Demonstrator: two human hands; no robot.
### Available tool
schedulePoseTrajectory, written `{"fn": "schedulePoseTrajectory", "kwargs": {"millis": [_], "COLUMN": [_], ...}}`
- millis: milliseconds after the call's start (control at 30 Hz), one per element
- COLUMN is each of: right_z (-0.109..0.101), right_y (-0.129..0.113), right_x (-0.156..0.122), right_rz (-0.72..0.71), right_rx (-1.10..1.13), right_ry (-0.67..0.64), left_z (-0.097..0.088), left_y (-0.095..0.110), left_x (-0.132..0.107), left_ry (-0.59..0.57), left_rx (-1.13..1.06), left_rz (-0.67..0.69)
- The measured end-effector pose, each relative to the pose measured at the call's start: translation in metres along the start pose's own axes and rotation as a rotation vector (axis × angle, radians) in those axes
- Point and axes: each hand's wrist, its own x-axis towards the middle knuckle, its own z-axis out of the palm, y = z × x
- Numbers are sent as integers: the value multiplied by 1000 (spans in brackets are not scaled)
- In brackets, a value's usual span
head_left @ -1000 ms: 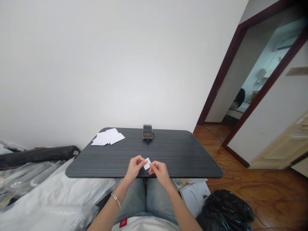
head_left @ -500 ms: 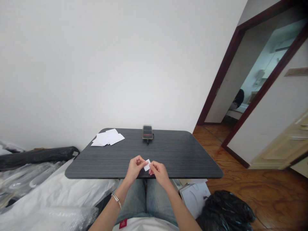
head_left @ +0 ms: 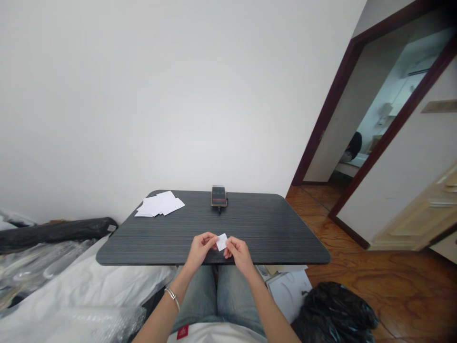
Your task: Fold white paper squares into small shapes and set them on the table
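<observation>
Between my hands, a small folded piece of white paper (head_left: 222, 242) is held tilted, just above the front part of the dark table (head_left: 271, 228). My left hand (head_left: 203, 247) pinches its left corner between thumb and fingers. On the opposite side, my right hand (head_left: 238, 252) grips the right corner the same way. Several loose white paper sheets (head_left: 160, 204) lie overlapping at the table's back left.
A small dark device with a screen (head_left: 218, 196) stands at the back middle of the table, a cable plug below it. Plastic-wrapped goods (head_left: 71, 286) lie to the left. A black plastic bag (head_left: 332, 314) and a white paper bag (head_left: 289, 293) are at the lower right.
Both hands have drifted slightly apart and the folded paper has shifted a little right and up, with more of it showing. Nothing else has moved.
</observation>
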Motion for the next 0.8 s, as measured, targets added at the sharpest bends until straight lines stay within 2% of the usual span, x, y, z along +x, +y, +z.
{"fn": "schedulePoseTrajectory", "kwargs": {"millis": [233, 467, 800], "right_z": [0, 1, 0], "right_y": [2, 1, 0], "right_x": [0, 1, 2], "right_rz": [2, 25, 12], "right_rx": [-45, -46, 14], "right_ry": [10, 26, 27], "left_z": [1, 0, 1], "left_y": [1, 2, -1], "left_x": [-1, -2, 0], "left_ry": [-17, -97, -195], "left_rx": [97, 151, 115], "left_rz": [36, 39, -7]}}
